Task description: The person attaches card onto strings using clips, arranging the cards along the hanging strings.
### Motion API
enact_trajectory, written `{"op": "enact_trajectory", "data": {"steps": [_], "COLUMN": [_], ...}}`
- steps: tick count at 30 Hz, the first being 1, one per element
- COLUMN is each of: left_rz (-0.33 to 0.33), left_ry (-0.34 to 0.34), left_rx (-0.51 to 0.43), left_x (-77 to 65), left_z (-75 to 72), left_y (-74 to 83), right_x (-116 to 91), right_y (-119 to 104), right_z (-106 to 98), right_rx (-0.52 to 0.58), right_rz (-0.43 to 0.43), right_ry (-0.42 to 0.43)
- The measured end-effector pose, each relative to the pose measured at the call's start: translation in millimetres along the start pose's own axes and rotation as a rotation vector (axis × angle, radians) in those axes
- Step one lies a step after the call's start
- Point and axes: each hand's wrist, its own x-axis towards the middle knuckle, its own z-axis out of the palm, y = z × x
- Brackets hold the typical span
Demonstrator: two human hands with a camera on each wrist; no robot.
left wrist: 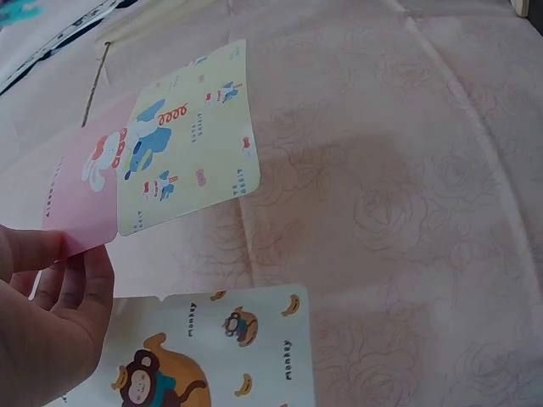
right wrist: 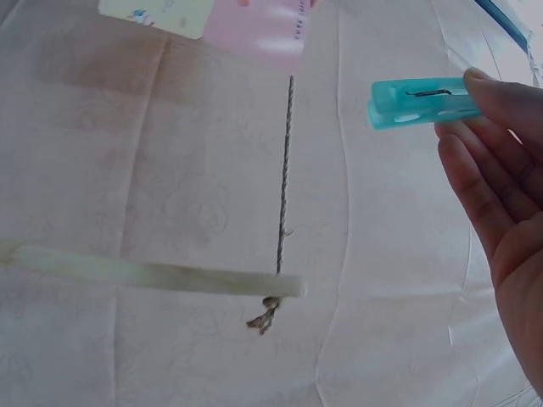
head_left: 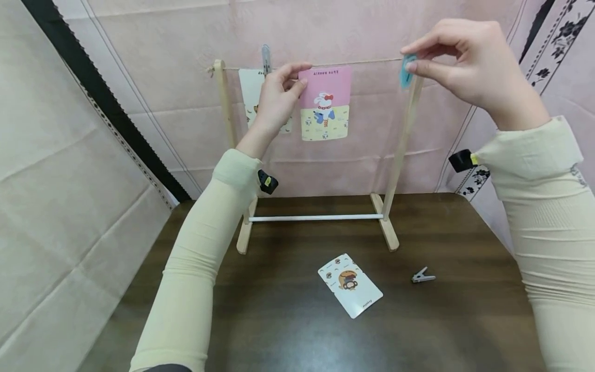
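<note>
My left hand (head_left: 279,98) pinches the upper left corner of a pink and yellow card (head_left: 325,103) at the string (head_left: 367,62). In the left wrist view, the thumb lies over the card's pink part and the other fingers are behind it. Between thumb and fingers, my right hand (head_left: 474,67) holds a turquoise clothespin (head_left: 407,71) near the right post's top. The right wrist view shows this clothespin (right wrist: 420,102) apart from the string. A white monkey card (head_left: 251,93) hangs from the string under a grey-blue clothespin (head_left: 266,59), partly hidden by my left hand.
The string runs between two wooden posts (head_left: 401,147) of a stand with a white crossbar (head_left: 316,218). On the dark table (head_left: 279,320) lie a white card with a brown animal (head_left: 350,285) and a grey clothespin (head_left: 423,276). Pale cloth (head_left: 186,31) hangs behind.
</note>
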Motion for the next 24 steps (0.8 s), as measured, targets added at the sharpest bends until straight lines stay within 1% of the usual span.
{"op": "enact_trajectory", "data": {"steps": [2,4,8,9,12,14,15,18,21,24], "left_rz": [0.002,-0.001,-0.001,-0.004,-0.001,-0.004,-0.005,-0.010,-0.012,-0.007], "left_ry": [0.012,0.020,0.034,0.035,0.042,0.043,0.040,0.029,0.013,0.008], "left_rx": [-0.003,-0.010,-0.010,-0.014,-0.018,-0.023,-0.024,-0.021,-0.017,-0.024], "left_x": [0.5,0.1,-1.4,-1.6,-2.2,-3.1,-3.7,-5.3,-4.5,-2.2], "left_z": [-0.3,-1.0,-2.9,-3.3,-4.2,-4.3,-4.0,-1.8,2.0,5.5], "left_y": [-0.6,-1.0,-1.4,-1.2,0.5,1.9,2.2,-0.1,-3.8,-4.6], "right_x": [9.0,17.3,32.5,36.4,50.1,58.7,62.0,70.2,76.3,84.6], "right_y": [-1.9,-4.6,-10.6,-12.2,-15.8,-18.1,-19.4,-21.0,-22.8,-24.4], "right_z": [1.4,2.9,6.1,7.1,10.4,11.8,12.5,15.3,17.9,20.1], "right_rx": [0.014,0.023,0.064,0.102,0.223,0.304,0.335,0.379,0.395,0.389], "right_rz": [0.003,0.026,0.123,0.156,0.216,0.278,0.315,0.380,0.406,0.384], "right_ry": [0.016,0.023,0.007,0.003,0.001,0.005,0.008,0.010,0.016,0.012]}}
